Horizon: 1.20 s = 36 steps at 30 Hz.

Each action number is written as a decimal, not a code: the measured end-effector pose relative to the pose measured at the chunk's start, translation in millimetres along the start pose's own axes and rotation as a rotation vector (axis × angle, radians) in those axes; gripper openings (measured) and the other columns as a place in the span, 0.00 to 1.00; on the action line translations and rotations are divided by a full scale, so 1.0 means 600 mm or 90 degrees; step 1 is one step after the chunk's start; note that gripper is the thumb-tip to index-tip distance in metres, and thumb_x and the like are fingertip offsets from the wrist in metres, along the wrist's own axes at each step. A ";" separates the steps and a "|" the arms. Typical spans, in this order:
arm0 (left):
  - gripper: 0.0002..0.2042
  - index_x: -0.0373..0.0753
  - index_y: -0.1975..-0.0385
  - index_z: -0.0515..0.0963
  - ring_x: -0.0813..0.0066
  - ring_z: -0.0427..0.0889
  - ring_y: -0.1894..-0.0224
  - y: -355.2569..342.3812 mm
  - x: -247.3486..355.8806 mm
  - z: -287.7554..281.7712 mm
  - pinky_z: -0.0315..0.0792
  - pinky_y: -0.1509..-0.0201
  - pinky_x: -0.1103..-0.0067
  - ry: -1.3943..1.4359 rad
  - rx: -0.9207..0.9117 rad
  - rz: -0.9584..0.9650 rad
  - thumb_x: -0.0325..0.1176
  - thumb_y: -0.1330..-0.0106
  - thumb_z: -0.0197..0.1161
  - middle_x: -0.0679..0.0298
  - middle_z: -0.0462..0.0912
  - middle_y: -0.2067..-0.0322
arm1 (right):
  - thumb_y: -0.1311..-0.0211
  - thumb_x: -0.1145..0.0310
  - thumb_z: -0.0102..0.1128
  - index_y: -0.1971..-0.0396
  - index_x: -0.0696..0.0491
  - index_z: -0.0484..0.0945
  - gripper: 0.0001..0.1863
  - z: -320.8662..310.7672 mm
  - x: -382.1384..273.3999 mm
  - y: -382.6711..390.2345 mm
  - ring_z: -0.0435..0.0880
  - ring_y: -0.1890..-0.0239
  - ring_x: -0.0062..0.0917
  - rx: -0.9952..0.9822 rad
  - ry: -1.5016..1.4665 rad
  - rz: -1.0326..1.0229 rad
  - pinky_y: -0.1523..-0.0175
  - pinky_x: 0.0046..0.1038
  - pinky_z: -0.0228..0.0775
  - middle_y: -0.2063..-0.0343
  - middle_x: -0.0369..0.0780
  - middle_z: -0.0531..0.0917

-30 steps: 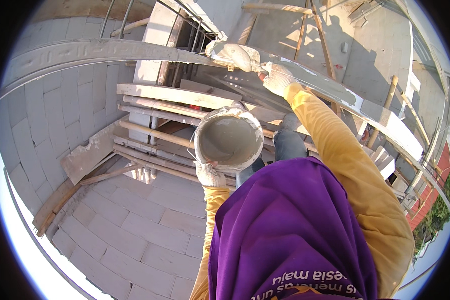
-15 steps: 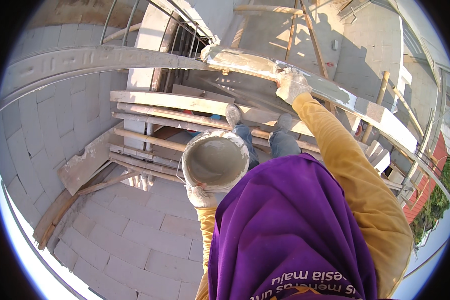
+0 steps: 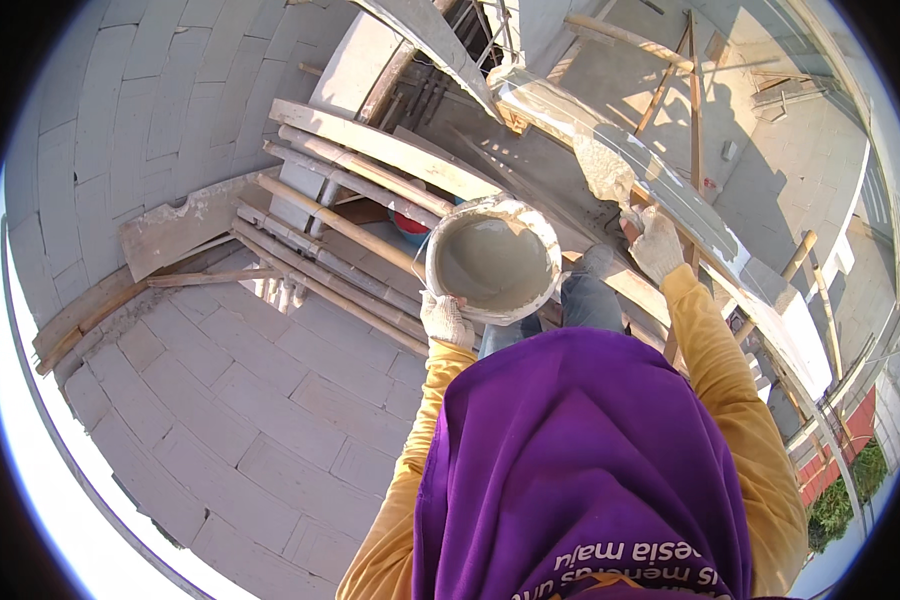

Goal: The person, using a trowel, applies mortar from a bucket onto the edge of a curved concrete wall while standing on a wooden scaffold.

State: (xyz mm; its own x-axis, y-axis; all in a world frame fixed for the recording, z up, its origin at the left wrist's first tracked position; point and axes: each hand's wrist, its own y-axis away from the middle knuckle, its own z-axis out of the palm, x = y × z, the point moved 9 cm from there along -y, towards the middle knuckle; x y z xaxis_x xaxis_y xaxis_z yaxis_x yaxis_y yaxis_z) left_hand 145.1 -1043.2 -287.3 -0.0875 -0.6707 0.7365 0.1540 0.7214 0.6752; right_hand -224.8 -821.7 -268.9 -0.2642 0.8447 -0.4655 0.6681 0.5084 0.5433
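Note:
My gloved left hand (image 3: 446, 318) grips the near-left rim of a round bucket (image 3: 549, 226). Wet grey mortar (image 3: 495, 262) sits inside, its surface smooth. My gloved right hand (image 3: 657, 243) is closed around the handle of a trowel (image 3: 604, 168). The trowel's blade is coated with pale mortar and points away from me, over the edge of a narrow wall top (image 3: 542, 98). That wall top carries a layer of wet mortar. Whether the blade touches it, I cannot tell.
Bamboo poles (image 3: 350, 232) and a long plank (image 3: 390, 150) form a scaffold under my feet. Below it shows a red and blue container (image 3: 410, 226). A light block wall (image 3: 260, 440) stands on the left. Upright wooden props (image 3: 697, 110) rise beyond the wall top.
My view has turned, and the bucket is now farther right in the picture, closer to my right hand. The right hand has drawn back from the wall top, bringing the trowel blade into sight.

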 end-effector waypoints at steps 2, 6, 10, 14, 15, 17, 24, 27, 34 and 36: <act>0.09 0.39 0.65 0.74 0.77 0.74 0.74 -0.011 -0.044 0.008 0.70 0.67 0.81 0.117 0.046 -0.020 0.18 0.42 0.52 0.68 0.74 0.74 | 0.38 0.57 0.61 0.59 0.65 0.77 0.23 0.046 -0.044 0.038 0.83 0.57 0.48 -0.113 -0.056 -0.041 0.53 0.40 0.73 0.61 0.57 0.82; 0.09 0.39 0.67 0.73 0.74 0.74 0.73 -0.065 -0.138 -0.020 0.70 0.66 0.77 0.152 0.108 -0.052 0.18 0.44 0.52 0.67 0.74 0.74 | 0.39 0.58 0.62 0.59 0.62 0.77 0.20 0.201 -0.123 0.086 0.83 0.60 0.47 -0.404 -0.317 0.106 0.57 0.39 0.73 0.65 0.55 0.82; 0.09 0.39 0.67 0.72 0.71 0.75 0.70 -0.127 -0.240 -0.077 0.72 0.63 0.74 0.245 0.163 -0.068 0.18 0.46 0.53 0.66 0.74 0.72 | 0.40 0.59 0.59 0.56 0.58 0.75 0.19 0.308 -0.177 0.059 0.82 0.60 0.48 -0.327 0.059 -0.247 0.57 0.44 0.74 0.65 0.51 0.82; 0.11 0.39 0.63 0.71 0.69 0.75 0.65 -0.200 -0.285 -0.117 0.74 0.55 0.73 0.223 0.181 -0.031 0.19 0.46 0.52 0.63 0.74 0.67 | 0.40 0.60 0.60 0.51 0.57 0.74 0.21 0.322 -0.127 0.030 0.83 0.59 0.48 -0.213 0.004 -0.205 0.54 0.43 0.74 0.64 0.51 0.82; 0.11 0.39 0.63 0.71 0.68 0.75 0.63 -0.214 -0.294 -0.092 0.75 0.54 0.72 0.415 0.239 -0.135 0.19 0.45 0.52 0.62 0.74 0.65 | 0.39 0.60 0.60 0.50 0.57 0.74 0.22 0.317 -0.088 0.016 0.83 0.59 0.48 -0.168 -0.034 -0.181 0.54 0.42 0.74 0.63 0.51 0.82; 0.12 0.39 0.62 0.72 0.66 0.75 0.60 -0.286 -0.352 -0.158 0.75 0.51 0.70 0.305 0.237 0.016 0.19 0.46 0.53 0.61 0.75 0.63 | 0.40 0.61 0.61 0.46 0.58 0.73 0.24 0.308 -0.024 -0.001 0.84 0.59 0.47 -0.186 -0.022 -0.114 0.54 0.42 0.75 0.62 0.52 0.83; 0.14 0.35 0.64 0.71 0.58 0.74 0.55 -0.552 -0.486 -0.172 0.71 0.41 0.60 0.634 0.263 -0.067 0.16 0.53 0.52 0.57 0.76 0.58 | 0.41 0.62 0.63 0.56 0.64 0.76 0.20 0.254 0.242 0.007 0.84 0.58 0.49 -0.210 0.225 0.117 0.55 0.41 0.75 0.65 0.56 0.83; 0.23 0.32 0.51 0.69 0.54 0.75 0.49 -0.641 -0.521 -0.169 0.70 0.39 0.55 0.672 0.236 -0.064 0.15 0.50 0.52 0.51 0.74 0.53 | 0.39 0.59 0.61 0.60 0.64 0.78 0.20 0.255 0.367 0.035 0.84 0.58 0.48 -0.233 0.231 0.191 0.55 0.41 0.75 0.65 0.56 0.83; 0.15 0.30 0.50 0.69 0.57 0.75 0.46 -0.634 -0.605 -0.169 0.71 0.37 0.58 0.410 0.241 -0.296 0.20 0.38 0.48 0.51 0.74 0.48 | 0.41 0.65 0.60 0.61 0.65 0.80 0.17 0.249 0.311 0.065 0.82 0.55 0.48 -0.219 0.159 0.186 0.48 0.39 0.73 0.60 0.55 0.83; 0.17 0.30 0.48 0.65 0.57 0.75 0.44 -0.587 -0.603 -0.164 0.69 0.35 0.56 0.285 0.162 -0.332 0.17 0.37 0.50 0.51 0.72 0.44 | 0.41 0.67 0.60 0.61 0.64 0.80 0.15 0.229 0.296 0.086 0.82 0.55 0.49 -0.210 0.212 0.201 0.49 0.40 0.73 0.60 0.56 0.83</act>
State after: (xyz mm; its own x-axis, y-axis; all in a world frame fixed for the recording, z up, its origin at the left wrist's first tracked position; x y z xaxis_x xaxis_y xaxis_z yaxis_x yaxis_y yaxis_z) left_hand 219.3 -1071.7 -795.7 0.3322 -0.9047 0.2666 -0.0361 0.2702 0.9621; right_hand -141.7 -668.8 -419.5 -0.3286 0.9441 -0.0285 0.5117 0.2033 0.8348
